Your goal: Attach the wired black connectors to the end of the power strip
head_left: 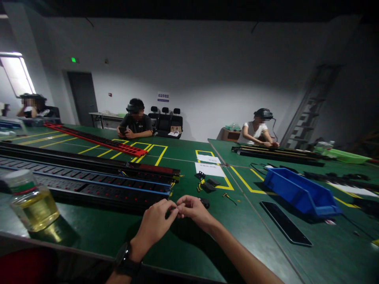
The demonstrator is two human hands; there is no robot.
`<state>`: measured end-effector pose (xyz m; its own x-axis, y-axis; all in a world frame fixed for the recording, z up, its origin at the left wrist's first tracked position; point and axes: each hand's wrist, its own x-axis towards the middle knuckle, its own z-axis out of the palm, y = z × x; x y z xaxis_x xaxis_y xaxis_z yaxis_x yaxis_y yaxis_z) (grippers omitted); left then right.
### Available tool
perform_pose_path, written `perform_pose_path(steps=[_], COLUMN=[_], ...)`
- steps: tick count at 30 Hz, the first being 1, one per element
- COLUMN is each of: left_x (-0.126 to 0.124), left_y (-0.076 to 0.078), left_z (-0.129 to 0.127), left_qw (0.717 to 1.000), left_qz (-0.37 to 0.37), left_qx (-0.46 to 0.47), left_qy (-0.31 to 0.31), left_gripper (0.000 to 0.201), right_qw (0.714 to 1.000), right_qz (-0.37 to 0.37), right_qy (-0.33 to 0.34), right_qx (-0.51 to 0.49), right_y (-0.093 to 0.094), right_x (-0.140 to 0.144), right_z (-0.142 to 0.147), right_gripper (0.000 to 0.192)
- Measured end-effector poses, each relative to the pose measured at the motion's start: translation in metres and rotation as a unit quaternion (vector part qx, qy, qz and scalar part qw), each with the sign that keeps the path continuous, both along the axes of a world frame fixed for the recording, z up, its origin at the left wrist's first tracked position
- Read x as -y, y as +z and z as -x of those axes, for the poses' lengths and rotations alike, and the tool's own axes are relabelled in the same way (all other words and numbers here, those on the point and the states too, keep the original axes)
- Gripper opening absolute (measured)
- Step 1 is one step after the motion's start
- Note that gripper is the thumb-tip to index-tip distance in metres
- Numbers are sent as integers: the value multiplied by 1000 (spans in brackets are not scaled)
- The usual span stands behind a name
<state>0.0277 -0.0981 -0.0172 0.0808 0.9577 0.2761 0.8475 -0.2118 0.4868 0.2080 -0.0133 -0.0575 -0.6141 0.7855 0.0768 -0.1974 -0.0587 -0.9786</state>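
Observation:
My left hand (154, 222) and my right hand (194, 210) meet fingertip to fingertip above the green table (97, 230), pinching something small and dark between them; what it is cannot be made out. A watch sits on my left wrist. Just beyond my hands lie long black power strips (89, 179) with blue wires running along them. Small black parts (207, 183) and a short yellow piece lie to the right of the strips' ends.
A jar of yellow liquid (31, 205) stands at the near left. A blue bin (299, 192) and a flat black strip (286, 223) lie to the right. A red strip (97, 141) lies farther back. Three people sit at the far tables.

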Motion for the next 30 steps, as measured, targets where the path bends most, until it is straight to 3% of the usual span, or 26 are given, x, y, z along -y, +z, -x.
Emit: perform_pose_path(steps=[5, 9, 11, 13, 16, 18, 21, 30], left_x=[-5, -16, -24, -31, -37, -38, -37, -32], left_y=[3, 10, 13, 14, 12, 11, 11, 5], left_z=[3, 12, 18, 23, 26, 24, 20, 17], left_qw=[1000, 1000, 999, 997, 992, 990, 986, 982], left_qz=[-8, -16, -21, -15, 2, 8, 5, -42], left_qx=[21, 10, -8, -37, -78, -103, -132, -152], left_qy=[-21, 4, 41, 71, 94, 97, 100, 108], left_gripper=[21, 22, 20, 20, 22, 23, 26, 32], right_qw=[999, 997, 993, 979, 936, 912, 901, 897], right_qz=[37, 41, 1, -83, -245, -314, -347, -353], right_qy=[-1, -61, -95, -121, -136, -133, -123, -113], right_qx=[-8, 24, 73, 139, 213, 228, 231, 242], right_y=[2, -3, -9, -14, -19, -21, -21, -18], right_x=[0, -9, -15, -18, -16, -12, -8, -7], right_z=[0, -2, -3, -4, -3, -1, 0, -2], right_gripper=[51, 44, 37, 29, 28, 30, 33, 33])
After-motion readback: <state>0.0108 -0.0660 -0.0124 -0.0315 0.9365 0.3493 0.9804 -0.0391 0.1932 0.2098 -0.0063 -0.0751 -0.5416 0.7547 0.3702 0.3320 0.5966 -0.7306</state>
